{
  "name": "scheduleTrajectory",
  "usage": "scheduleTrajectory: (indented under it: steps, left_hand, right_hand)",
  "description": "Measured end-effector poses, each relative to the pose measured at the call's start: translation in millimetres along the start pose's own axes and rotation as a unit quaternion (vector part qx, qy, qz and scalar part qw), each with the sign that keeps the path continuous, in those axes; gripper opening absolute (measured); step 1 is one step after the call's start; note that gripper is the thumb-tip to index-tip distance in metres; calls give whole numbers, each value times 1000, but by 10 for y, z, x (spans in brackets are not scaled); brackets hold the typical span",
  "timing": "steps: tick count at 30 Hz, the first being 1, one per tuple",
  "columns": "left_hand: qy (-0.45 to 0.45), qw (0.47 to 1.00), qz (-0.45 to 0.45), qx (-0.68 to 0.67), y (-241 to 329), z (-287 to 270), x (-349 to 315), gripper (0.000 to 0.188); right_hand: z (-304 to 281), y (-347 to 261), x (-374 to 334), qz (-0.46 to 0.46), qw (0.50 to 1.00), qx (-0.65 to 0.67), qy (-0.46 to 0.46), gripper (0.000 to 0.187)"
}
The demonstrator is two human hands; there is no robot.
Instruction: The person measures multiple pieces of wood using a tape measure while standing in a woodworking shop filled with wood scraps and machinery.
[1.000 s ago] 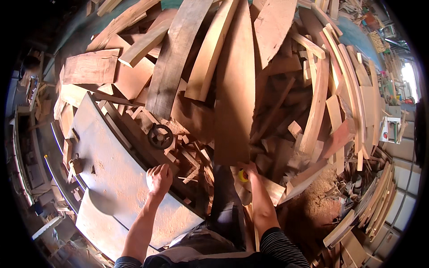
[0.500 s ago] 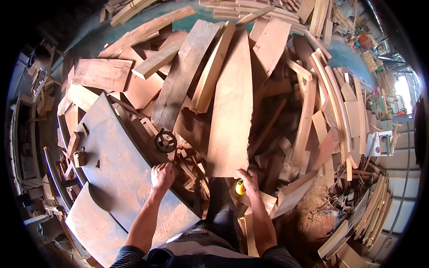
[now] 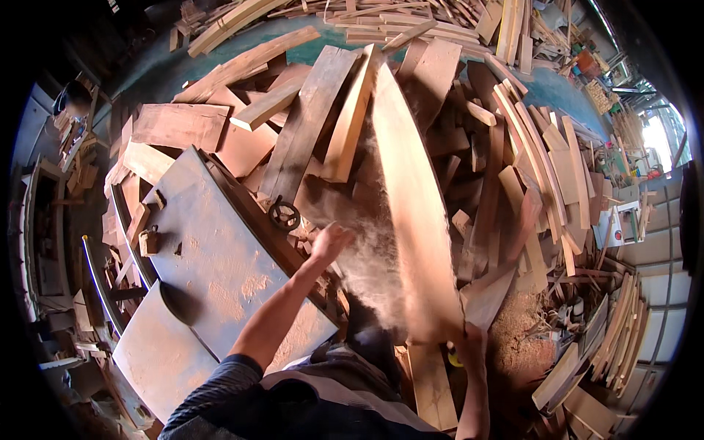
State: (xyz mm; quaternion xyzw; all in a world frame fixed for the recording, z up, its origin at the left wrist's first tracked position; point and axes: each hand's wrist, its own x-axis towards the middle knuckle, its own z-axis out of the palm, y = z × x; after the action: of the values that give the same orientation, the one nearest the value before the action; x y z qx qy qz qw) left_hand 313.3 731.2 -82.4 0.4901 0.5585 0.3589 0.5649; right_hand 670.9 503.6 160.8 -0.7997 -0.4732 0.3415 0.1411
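A long, pale wooden board (image 3: pixel 412 220) is tilted before me, its near end at my right side and its far end narrowing away over the pile. My right hand (image 3: pixel 473 339) grips the near right edge of this board. Against the same hand sits a yellow tape measure (image 3: pixel 455 357), mostly hidden. My left hand (image 3: pixel 334 240) is apart from the board, to its left, with fingers stretched out and somewhat blurred; it holds nothing visible. A cloud of sawdust (image 3: pixel 367 271) hangs between that hand and the board.
A grey metal machine table (image 3: pixel 213 227) strewn with sawdust lies at left, with a dark handwheel (image 3: pixel 284 214) beside it. Offcuts, including a weathered plank (image 3: pixel 312 121), are heaped beyond. Thin strips (image 3: pixel 620 341) lean at right near a sawdust heap (image 3: pixel 517 337).
The board has swung and tipped, its near end coming closer and to the right with my right hand. My left hand has moved right and opened from a fist. Dust has risen.
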Motion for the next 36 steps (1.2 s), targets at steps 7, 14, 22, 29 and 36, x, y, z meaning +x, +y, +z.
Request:
scheduleTrajectory:
  steps: [7, 14, 22, 29, 36]
  left_hand:
    - [-136, 946, -185, -229, 801, 1292, 284, 47]
    - [-63, 987, -143, 41, 1251, 1651, 606, 82]
    - [-66, 939, -221, 254, 1245, 1801, 996, 50]
    - [-54, 951, -181, 244, 1052, 1483, 571, 50]
    - [-7, 962, -150, -229, 617, 1245, -661, 33]
  right_hand:
    - [109, 848, -1171, -56, 989, -80, 113, 16]
    - [925, 725, -1524, -41, 980, -181, 70, 24]
    - [947, 462, -1484, -26, 989, -120, 86, 30]
    - [1433, 1488, -2113, -117, 962, -219, 118, 23]
    - [1079, 1609, -2764, -54, 924, -327, 190, 38]
